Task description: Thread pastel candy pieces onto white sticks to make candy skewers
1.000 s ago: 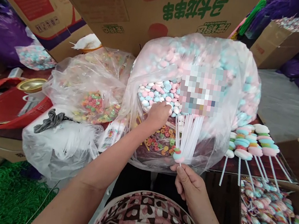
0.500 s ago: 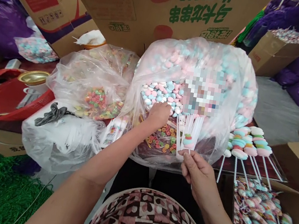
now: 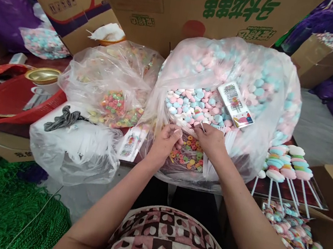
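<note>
My left hand (image 3: 166, 142) is closed in a pinch, with a small pale marshmallow (image 3: 178, 133) at its fingertips. Just to the right, my right hand (image 3: 211, 141) grips the white stick of a candy skewer (image 3: 198, 115); a little green and orange shows on its top part. Loose pink, blue and white marshmallows (image 3: 178, 103) lie in the open mouth of a clear bag, beyond both hands. Colourful gummy rings (image 3: 194, 145) spread below the hands. White sticks (image 3: 230, 139) lie beside my right hand, which partly hides them.
Finished marshmallow skewers (image 3: 276, 165) rest at the table's right edge, above a box of wrapped ones (image 3: 291, 232). A printed white packet (image 3: 235, 105) lies on the marshmallow bag. Left are a bag of gummy rings (image 3: 111, 103) and a red basket (image 3: 8, 101). Cardboard boxes (image 3: 168, 11) stand behind.
My right hand has moved up and left with the skewer, nearer my left hand. My left hand has drawn back from the marshmallows with one in its fingers. The view has shifted slightly.
</note>
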Action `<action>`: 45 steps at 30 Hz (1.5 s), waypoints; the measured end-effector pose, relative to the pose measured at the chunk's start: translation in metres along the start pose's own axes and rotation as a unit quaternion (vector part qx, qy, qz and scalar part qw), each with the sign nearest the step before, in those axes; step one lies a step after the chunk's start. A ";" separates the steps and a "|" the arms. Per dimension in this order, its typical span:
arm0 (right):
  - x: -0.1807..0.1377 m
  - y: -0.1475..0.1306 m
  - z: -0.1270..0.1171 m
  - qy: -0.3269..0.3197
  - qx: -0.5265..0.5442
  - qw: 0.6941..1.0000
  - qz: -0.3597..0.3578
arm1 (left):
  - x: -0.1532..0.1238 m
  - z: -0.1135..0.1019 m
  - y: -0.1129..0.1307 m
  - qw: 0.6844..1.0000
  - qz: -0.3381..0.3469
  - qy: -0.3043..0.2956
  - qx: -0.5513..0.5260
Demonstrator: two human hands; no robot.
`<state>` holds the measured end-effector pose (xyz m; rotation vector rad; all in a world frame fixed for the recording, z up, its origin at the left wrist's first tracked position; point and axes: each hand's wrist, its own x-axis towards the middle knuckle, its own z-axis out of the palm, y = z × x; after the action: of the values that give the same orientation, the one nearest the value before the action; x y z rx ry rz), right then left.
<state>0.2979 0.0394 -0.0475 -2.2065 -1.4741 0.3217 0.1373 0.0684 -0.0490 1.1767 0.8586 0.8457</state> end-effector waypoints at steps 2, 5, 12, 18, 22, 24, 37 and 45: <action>0.009 -0.005 0.008 -0.017 -0.067 0.998 -0.008 | -0.006 -0.003 -0.006 0.999 -0.017 0.001 -0.027; 0.011 -0.009 0.017 -0.033 -0.095 0.995 -0.015 | -0.010 -0.009 -0.013 0.998 -0.045 0.015 -0.052; 0.005 -0.010 0.021 -0.037 -0.114 0.993 -0.010 | -0.015 -0.013 -0.015 0.992 -0.075 0.006 -0.105; 0.005 -0.001 0.017 0.015 -0.058 0.998 0.014 | -0.022 -0.013 -0.009 0.985 -0.092 -0.005 -0.147; -0.004 0.002 0.004 0.087 0.194 0.975 0.065 | -0.022 -0.013 -0.010 0.971 -0.100 -0.014 -0.215; -0.014 -0.002 -0.002 0.067 0.334 0.936 0.086 | -0.020 -0.010 -0.011 0.964 -0.102 -0.010 -0.246; -0.069 -0.012 -0.001 -0.065 0.491 0.863 0.097 | -0.026 0.009 -0.010 0.983 -0.055 -0.061 -0.167; -0.069 -0.012 -0.004 -0.095 0.556 0.808 0.171 | -0.033 0.001 -0.011 0.984 -0.042 -0.132 -0.113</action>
<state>0.2625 -0.0207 -0.0417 -1.4124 -0.5961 1.1969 0.1252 0.0367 -0.0556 1.0180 0.5746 0.6795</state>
